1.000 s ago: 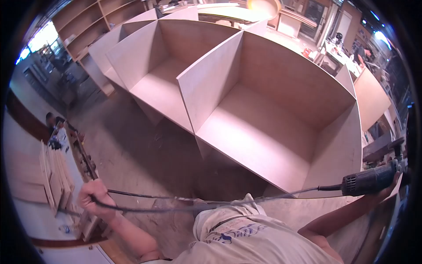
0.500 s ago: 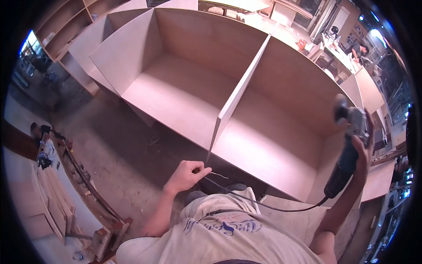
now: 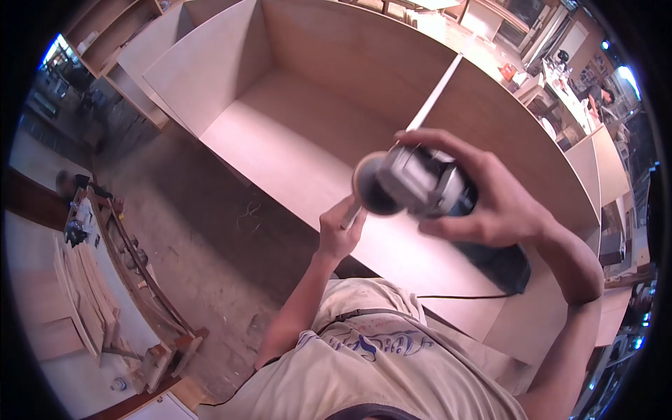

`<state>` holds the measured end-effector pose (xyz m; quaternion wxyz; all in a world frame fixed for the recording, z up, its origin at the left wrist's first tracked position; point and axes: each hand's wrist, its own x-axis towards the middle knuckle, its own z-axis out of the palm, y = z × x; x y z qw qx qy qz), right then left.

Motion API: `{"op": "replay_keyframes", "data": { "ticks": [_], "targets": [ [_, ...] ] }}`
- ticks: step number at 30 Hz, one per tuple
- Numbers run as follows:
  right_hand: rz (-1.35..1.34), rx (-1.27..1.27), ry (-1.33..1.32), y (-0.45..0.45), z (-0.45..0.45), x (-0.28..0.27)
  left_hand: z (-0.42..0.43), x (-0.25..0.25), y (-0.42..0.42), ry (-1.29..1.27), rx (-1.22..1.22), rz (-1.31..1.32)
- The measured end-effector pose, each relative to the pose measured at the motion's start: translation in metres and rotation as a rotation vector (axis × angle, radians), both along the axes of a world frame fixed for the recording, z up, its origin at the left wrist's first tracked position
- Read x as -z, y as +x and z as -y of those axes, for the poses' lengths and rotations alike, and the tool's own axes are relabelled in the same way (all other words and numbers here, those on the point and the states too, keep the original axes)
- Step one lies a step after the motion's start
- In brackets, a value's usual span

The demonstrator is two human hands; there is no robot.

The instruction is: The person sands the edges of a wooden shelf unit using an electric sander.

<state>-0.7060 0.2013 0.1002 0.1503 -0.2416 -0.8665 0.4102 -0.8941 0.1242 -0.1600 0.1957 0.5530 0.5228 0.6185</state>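
My right hand point(image 3: 483, 189) is wrapped round the head of an angle grinder point(image 3: 420, 182), whose round disc point(image 3: 374, 183) faces left. The grinder's dark body slants down to the right, with its black cord point(image 3: 465, 297) trailing left from the rear end. Just below the disc, my left hand point(image 3: 341, 227) grips the front end of the upright divider panel point(image 3: 435, 94) of a large wooden cabinet point(image 3: 315, 119). Whether the disc touches the panel edge, I cannot tell.
At the left, a workbench point(image 3: 133, 280) holds wooden strips point(image 3: 87, 294), with a person point(image 3: 84, 183) beside it. A shelf unit point(image 3: 115, 35) stands at the upper left. Another person point(image 3: 597, 98) leans over a bench point(image 3: 568, 98) at the upper right.
The grinder has swung from the right side to the divider's front edge. My left hand has let go of the cord and taken hold of the panel. The cord hangs lower.
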Motion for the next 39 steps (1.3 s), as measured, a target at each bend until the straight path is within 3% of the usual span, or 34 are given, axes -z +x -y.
{"op": "replay_keyframes", "data": {
  "ticks": [4,6,10,16,25,29,31,33,39],
  "targets": [
    [0.144,-0.158,-0.056,-0.022,0.002,-0.008,0.001,0.014,0.002,0.076,0.032,0.078],
    [0.180,-0.182,-0.108,-0.024,0.002,-0.009,-0.003,0.020,0.009,-0.082,0.148,0.466],
    [0.253,-0.171,-0.114,-0.026,0.000,-0.013,-0.001,0.005,0.003,-0.229,0.257,0.459],
    [0.192,-0.065,-0.092,-0.017,-0.015,-0.006,0.006,0.007,-0.013,0.034,0.113,-0.113],
    [0.221,0.207,0.043,-0.004,-0.055,-0.011,0.002,-0.002,-0.007,0.043,0.070,-0.183],
    [0.106,-0.003,-0.036,-0.014,-0.030,-0.010,0.000,0.010,-0.011,0.066,0.119,-0.160],
    [0.108,-0.117,-0.070,-0.019,-0.013,-0.006,0.002,0.016,-0.007,-0.001,0.182,0.051],
    [0.333,-0.176,-0.179,-0.024,-0.004,-0.020,0.007,0.019,-0.003,-0.024,0.217,0.069],
    [0.343,-0.176,-0.204,-0.020,-0.007,-0.023,0.013,0.018,-0.008,-0.029,0.249,-0.056]
  ]
}}
